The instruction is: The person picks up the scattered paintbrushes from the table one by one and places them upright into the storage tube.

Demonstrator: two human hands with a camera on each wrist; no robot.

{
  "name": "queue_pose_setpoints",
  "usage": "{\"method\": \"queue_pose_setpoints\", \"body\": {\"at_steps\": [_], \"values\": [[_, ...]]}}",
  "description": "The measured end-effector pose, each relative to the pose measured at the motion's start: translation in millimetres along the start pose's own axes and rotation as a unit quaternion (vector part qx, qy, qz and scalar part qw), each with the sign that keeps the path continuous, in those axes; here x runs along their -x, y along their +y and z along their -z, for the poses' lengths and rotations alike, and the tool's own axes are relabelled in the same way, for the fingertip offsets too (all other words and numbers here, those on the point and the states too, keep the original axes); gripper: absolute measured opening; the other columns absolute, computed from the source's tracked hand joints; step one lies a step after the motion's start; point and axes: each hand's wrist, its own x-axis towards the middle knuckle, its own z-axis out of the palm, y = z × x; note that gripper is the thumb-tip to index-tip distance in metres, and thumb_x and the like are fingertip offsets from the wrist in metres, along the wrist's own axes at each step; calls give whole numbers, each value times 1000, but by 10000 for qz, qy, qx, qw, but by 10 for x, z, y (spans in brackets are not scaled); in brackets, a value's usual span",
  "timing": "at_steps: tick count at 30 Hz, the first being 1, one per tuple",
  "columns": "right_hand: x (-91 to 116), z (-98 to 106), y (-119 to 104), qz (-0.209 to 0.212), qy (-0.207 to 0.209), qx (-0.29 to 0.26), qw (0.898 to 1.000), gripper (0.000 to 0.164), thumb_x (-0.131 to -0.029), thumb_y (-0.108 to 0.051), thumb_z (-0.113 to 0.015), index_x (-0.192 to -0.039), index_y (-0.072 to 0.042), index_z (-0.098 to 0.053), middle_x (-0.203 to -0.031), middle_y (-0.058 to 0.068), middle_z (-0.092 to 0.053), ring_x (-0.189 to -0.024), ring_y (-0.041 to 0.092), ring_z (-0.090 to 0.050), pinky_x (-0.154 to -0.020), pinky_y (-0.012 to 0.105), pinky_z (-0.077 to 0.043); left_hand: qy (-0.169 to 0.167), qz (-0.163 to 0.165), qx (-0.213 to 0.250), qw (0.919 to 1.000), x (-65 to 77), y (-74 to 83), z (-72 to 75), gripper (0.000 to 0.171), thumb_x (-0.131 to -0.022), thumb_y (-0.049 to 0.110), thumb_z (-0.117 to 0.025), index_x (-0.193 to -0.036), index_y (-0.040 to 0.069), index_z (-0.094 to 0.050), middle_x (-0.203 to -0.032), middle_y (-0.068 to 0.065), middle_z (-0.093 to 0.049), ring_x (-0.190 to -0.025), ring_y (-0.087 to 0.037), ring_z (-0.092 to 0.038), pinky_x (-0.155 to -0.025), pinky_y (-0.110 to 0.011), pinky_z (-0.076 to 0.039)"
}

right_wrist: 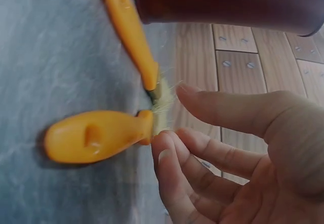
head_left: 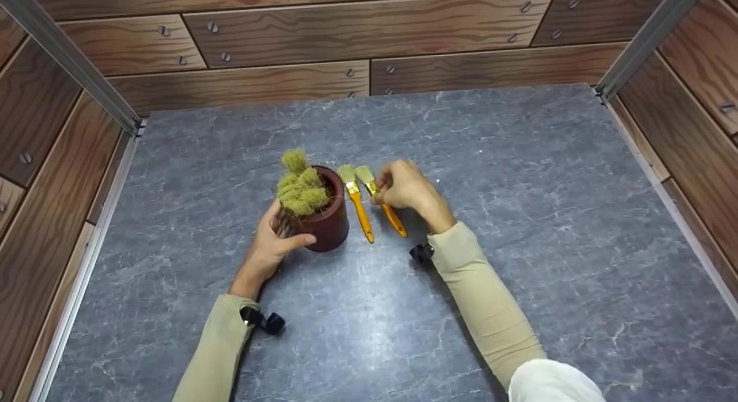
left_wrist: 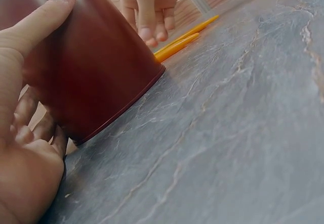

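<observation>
A dark red cylindrical container (head_left: 330, 226) stands on the table, with several yellow-green bristle tufts (head_left: 302, 188) sticking out of its top. My left hand (head_left: 271, 240) grips its left side, the thumb lying across the front and the other fingers partly hidden behind. To the right lie two paintbrushes with orange handles, one brush (head_left: 360, 209) close to the container and the other brush (head_left: 395, 217) farther right. Over the right-hand brush hovers my right hand (head_left: 406, 186); in the right wrist view its thumb (right_wrist: 223, 107) and bent fingers are apart, with no brush held between them.
The grey marbled tabletop (head_left: 519, 275) runs under everything. Wood-patterned panels (head_left: 369, 30) rise behind it and along both sides, with metal posts (head_left: 651, 41) at the back corners. Small black devices (head_left: 262, 320) are worn at both wrists.
</observation>
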Motion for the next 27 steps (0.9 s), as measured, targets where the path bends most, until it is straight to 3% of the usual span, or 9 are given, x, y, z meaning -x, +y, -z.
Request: {"method": "queue_pose_setpoints", "body": {"at_steps": [4,12,21,27], "values": [[-19,-21,37,-100,87,79,9999,32,-78,-11,-97,-102,-3,-77,-89,6,-74,-76,14,-65,-70,26,-55,10,-4,17,10000,5,-2,0,114,-73,-9,-93,-167,3,-30,-165,-20,-46,-149,-19,-50,-129,-32,-36],[-48,-75,102,-309,322,416,9981,29,-74,-14,-98,-93,-7,-77,-96,8,-74,-82,22,-63,-76,35,-56,49,68,-26,10000,24,0,-6,116,-73,-10,-92,-168,3,-28,-166,-20,-44,-150,-19,-49,-129,-31,-37],[-67,-51,212,-211,179,-24,9996,30,-71,-16,-98,-91,-9,-76,-89,4,-72,-80,20,-60,-71,31,-50,-4,-52,-56,10000,11,-17,-3,112,-74,-13,-91,-167,1,-30,-165,-20,-46,-148,-18,-51,-129,-32,-37],[-98,-21,311,-153,9,-639,9978,32,-71,-14,-98,-94,-9,-77,-82,1,-78,-74,12,-69,-70,27,-55,-5,-85,-49,10000,4,-14,0,113,-73,-12,-91,-167,1,-31,-164,-19,-47,-148,-18,-51,-129,-32,-38]]}}
